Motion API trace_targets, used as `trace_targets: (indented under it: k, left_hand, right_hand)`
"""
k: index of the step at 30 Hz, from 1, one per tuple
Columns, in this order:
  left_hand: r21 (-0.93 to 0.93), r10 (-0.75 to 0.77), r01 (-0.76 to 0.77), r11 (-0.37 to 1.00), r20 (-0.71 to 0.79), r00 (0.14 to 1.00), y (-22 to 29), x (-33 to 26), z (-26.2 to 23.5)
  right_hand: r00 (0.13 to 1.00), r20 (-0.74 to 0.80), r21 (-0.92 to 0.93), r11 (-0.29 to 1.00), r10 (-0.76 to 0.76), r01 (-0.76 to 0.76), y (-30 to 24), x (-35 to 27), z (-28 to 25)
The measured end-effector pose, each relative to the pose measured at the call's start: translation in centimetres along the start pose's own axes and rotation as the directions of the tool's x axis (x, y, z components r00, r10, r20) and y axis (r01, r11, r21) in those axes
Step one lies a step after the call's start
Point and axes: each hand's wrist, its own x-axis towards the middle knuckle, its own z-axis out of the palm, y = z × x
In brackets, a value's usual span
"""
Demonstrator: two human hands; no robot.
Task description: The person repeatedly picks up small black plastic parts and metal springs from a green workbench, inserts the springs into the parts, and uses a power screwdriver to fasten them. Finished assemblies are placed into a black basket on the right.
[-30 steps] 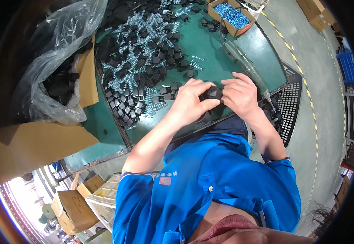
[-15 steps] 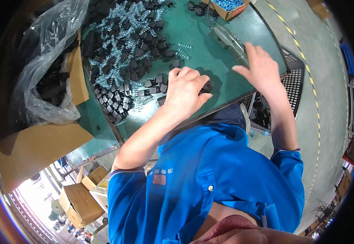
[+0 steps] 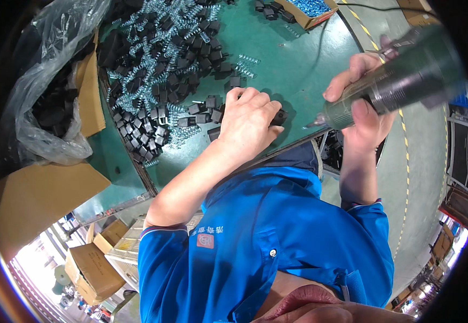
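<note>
My left hand (image 3: 249,119) rests on the green tabletop, its fingers curled round a small black plastic part (image 3: 280,117) whose end shows past the thumb. Raised off the table, my right hand (image 3: 371,116) grips a dark green electric screwdriver (image 3: 401,81). Its tip (image 3: 316,123) points left toward the black part, with a gap between them. Something small and bluish sits at the tip, too small to name for sure. Several black plastic blocks (image 3: 203,113) lie just left of my left hand, and loose coil springs (image 3: 245,65) are beyond it.
A large heap of springs and black blocks (image 3: 164,64) covers the table's left side. At the far edge stands a cardboard box of blue screws (image 3: 313,9). Left of the table is an open carton (image 3: 87,97) with clear plastic lining. The screwdriver's cord (image 3: 376,7) runs along the top right.
My right hand has taken hold of the electric screwdriver and lifted it off the table, its tip swung toward the left hand. The left hand has kept its hold on the black part.
</note>
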Motion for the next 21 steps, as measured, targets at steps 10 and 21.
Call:
trace_targets:
  k: [10, 21]
  left_hand:
    - [-0.023, -0.011, 0.01, 1.0, -0.048, 0.999, -0.2, -0.4, 0.4]
    - [-0.023, 0.009, -0.011, 1.0, -0.075, 0.997, -0.3, -0.3, 0.4]
  right_hand:
    - [0.996, -0.021, -0.066, 0.994, -0.086, 0.084, 1.8, -0.2, 3.4]
    - [0.993, 0.045, -0.106, 0.987, -0.113, 0.117, 2.7, -0.6, 3.1]
